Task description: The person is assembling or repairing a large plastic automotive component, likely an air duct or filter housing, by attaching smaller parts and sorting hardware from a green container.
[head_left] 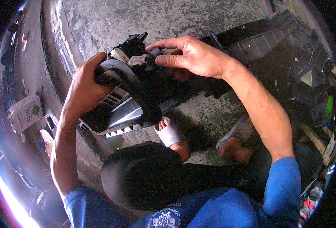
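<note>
A long black plastic vehicle panel point(257, 41) stretches from the left of centre to the upper right. At its left end sits a black curved housing point(126, 74) with pale off-white levers point(137, 59) on top. My left hand point(85, 85) is closed around the housing's left side, its fingertips partly hidden behind the rim. Over the top of the housing, my right hand point(194, 57) holds a small dark cylindrical part point(156, 52) between thumb and forefinger, beside the levers. The other fingers of that hand fall in shadow.
My sandalled feet point(170, 133) rest on the worn concrete floor point(168, 19) below the panel. On the left lies a white cardboard box point(25, 113). Dark plastic pieces point(308, 78) and wooden slats point(314, 138) crowd the right side.
</note>
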Motion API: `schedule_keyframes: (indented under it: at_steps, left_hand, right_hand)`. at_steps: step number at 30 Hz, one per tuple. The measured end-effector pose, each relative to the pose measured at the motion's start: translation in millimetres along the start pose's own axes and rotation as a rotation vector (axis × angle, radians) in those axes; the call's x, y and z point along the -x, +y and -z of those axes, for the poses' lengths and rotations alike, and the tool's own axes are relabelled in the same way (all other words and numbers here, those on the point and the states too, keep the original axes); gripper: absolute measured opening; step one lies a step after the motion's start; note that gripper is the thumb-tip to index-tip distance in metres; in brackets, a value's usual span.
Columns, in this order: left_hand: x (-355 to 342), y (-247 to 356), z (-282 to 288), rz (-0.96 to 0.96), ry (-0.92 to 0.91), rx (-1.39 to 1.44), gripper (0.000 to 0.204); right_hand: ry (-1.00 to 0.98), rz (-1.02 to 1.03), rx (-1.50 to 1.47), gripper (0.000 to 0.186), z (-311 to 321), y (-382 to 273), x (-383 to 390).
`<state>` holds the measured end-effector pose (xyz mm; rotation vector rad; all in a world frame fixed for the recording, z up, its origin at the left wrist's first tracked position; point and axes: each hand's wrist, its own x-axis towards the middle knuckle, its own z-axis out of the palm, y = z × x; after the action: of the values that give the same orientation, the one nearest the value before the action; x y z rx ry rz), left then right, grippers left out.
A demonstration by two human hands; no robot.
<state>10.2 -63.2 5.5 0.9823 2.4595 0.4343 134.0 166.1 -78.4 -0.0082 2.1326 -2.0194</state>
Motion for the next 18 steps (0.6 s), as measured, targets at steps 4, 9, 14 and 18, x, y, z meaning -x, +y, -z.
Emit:
schedule_keyframes:
  at_steps: [4,9,14,18]
  left_hand:
    - [-0.7,2.9,-0.6,0.008,-0.015,0.017,0.049]
    - [0.7,-3.6,-3.3,-0.008,0.027,0.01,0.05]
    - [-0.1,-0.8,-3.9,-0.007,0.021,0.012,0.047]
    - [-1.1,4.1,-2.0,0.02,-0.006,0.033,0.043]
  right_hand:
    - [-0.062,-0.015,-0.119,0.041,1.6,1.6,1.9]
    - [-0.114,0.029,-0.114,0.043,2.3,0.0,4.9]
    - [-0.132,-0.025,-0.237,0.047,-0.4,2.3,6.6]
    - [-0.134,-0.084,-0.252,0.047,-1.2,4.9,6.1]
